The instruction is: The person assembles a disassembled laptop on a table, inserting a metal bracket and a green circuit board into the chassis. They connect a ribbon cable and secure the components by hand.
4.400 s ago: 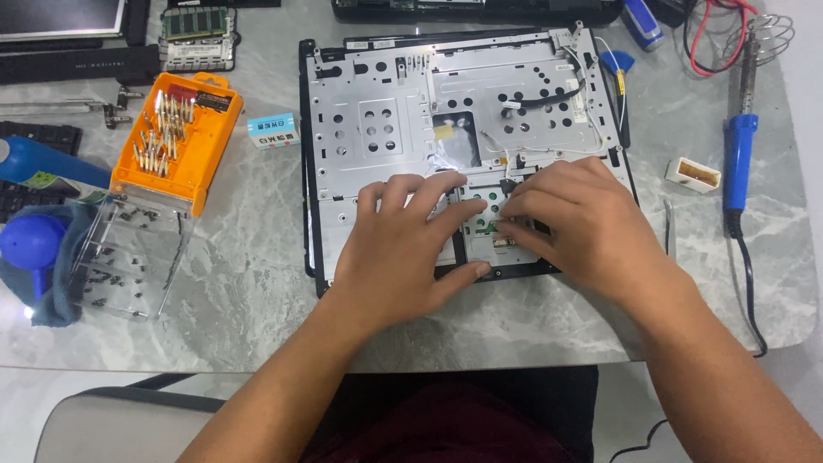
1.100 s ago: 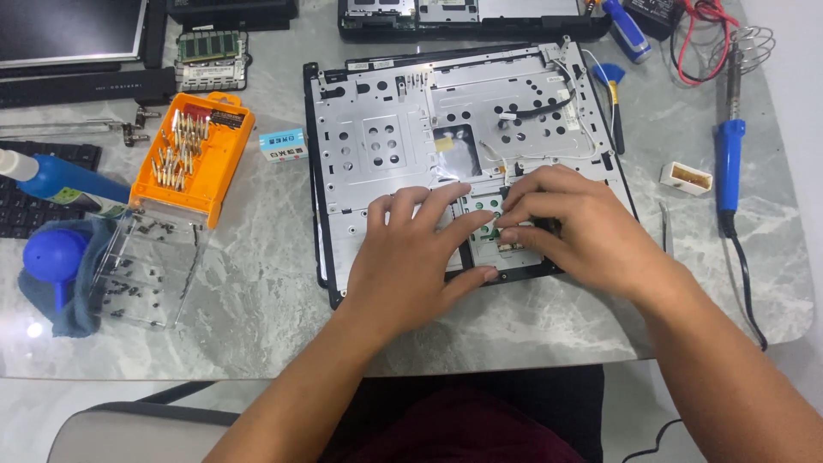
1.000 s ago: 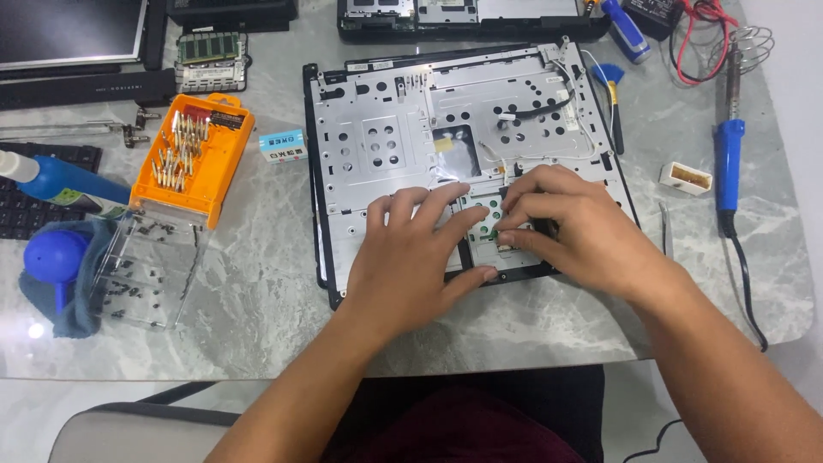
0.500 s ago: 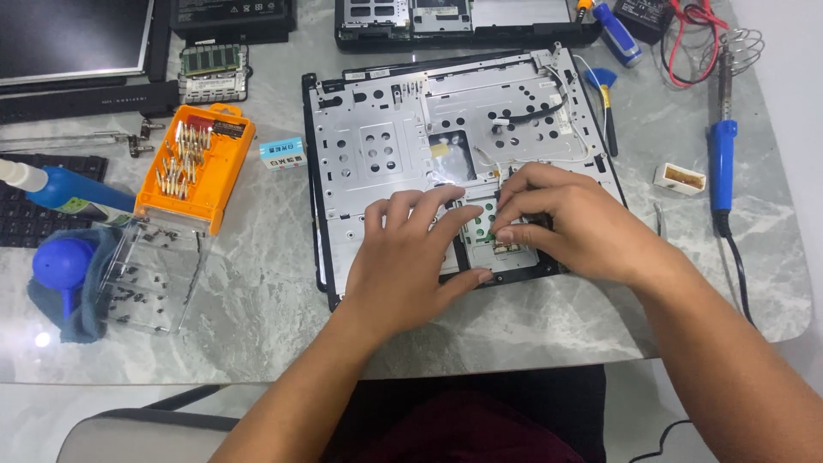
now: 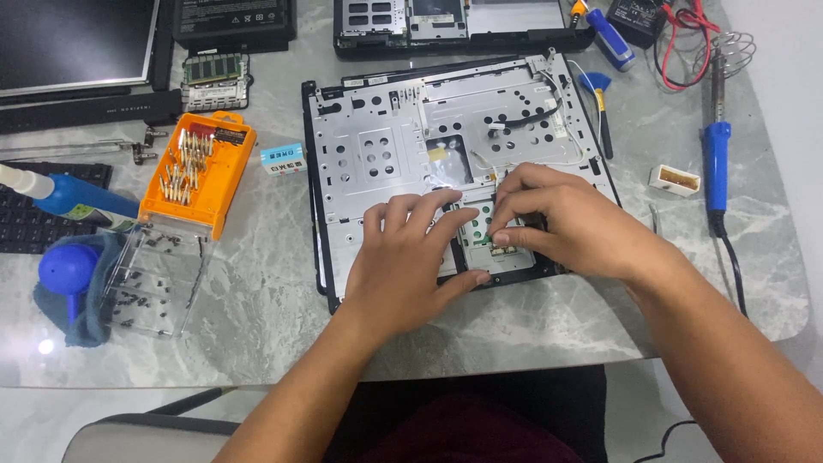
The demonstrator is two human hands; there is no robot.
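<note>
The laptop chassis [image 5: 446, 146] lies inverted at the counter's [image 5: 257, 283] centre, metal plate up. The left hand [image 5: 407, 257] presses flat at its 6 o'clock edge, fingers spread, apparently to steady it. The right hand [image 5: 566, 227] pinches, fingertips together, at a small green board [image 5: 489, 238] by the touchpad. At 9 o'clock an orange bit case [image 5: 201, 171] waits within reach.

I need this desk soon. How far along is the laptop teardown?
Done: screen and keyboard lie apart, screws in the clear tray. In hand: left hand braces the metal frame; right hand pinches a small part at its front. Left: the frame remains in its shell.
</note>
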